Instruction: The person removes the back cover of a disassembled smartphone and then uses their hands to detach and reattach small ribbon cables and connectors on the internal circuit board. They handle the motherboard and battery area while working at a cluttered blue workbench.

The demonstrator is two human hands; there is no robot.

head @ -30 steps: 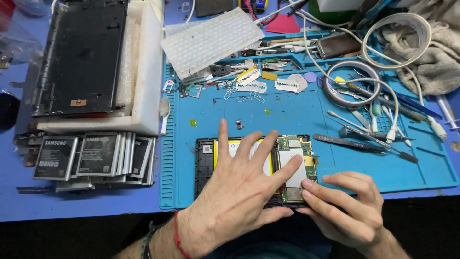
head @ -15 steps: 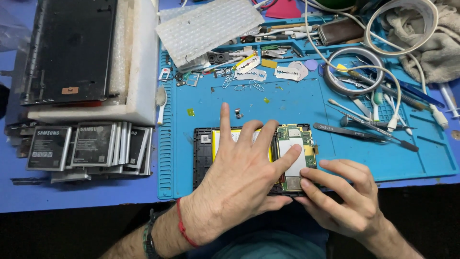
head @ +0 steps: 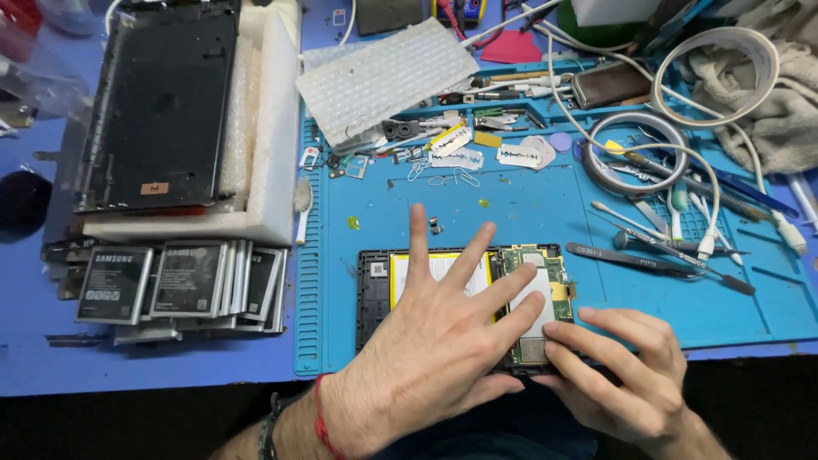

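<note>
Opened tablet [head: 379, 290], back cover off, lies on the blue repair mat [head: 528, 204] at its near edge; left hand [head: 434, 341] rests flat on it, fingers spread over the yellow-edged battery [head: 443, 266] and the green circuit board [head: 558, 298]. Right hand [head: 626, 375] sits at the tablet's near right corner, fingertips [head: 554, 330] touching the board's lower edge. Left of the tablet, off the mat, a row of phone batteries [head: 183, 281]; right of it, tweezers [head: 656, 262].
</note>
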